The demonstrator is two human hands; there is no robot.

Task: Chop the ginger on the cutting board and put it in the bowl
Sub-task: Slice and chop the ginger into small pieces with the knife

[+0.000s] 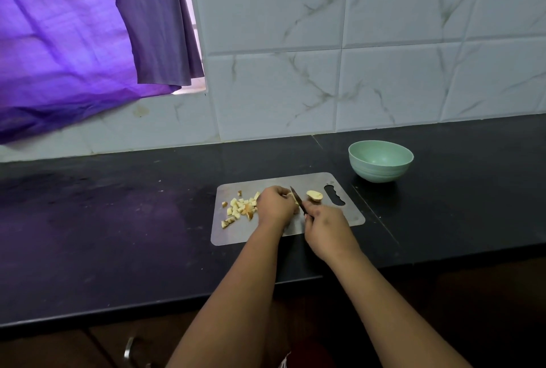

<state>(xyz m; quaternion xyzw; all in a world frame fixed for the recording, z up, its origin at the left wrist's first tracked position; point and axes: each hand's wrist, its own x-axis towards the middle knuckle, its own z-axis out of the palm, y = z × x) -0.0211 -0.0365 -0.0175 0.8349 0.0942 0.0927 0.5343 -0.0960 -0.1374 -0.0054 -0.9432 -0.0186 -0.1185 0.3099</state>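
Observation:
A thin grey cutting board (245, 233) lies on the black counter. Several pale chopped ginger pieces (238, 208) are scattered on its left half. My left hand (274, 205) is curled over a ginger piece in the middle of the board, which it mostly hides. My right hand (323, 227) grips a small dark knife (297, 197), whose blade points up and left and meets the ginger beside my left fingers. One uncut ginger chunk (315, 195) lies just right of the blade. The pale green bowl (380, 164) stands behind the board's right corner, with nothing visible inside.
The black counter (118, 219) stretches left and right of the board, with its front edge close to me. A white marbled tile wall (354, 57) rises behind. A purple curtain (74, 42) hangs over the window at upper left. A cabinet handle (130, 348) shows below the counter.

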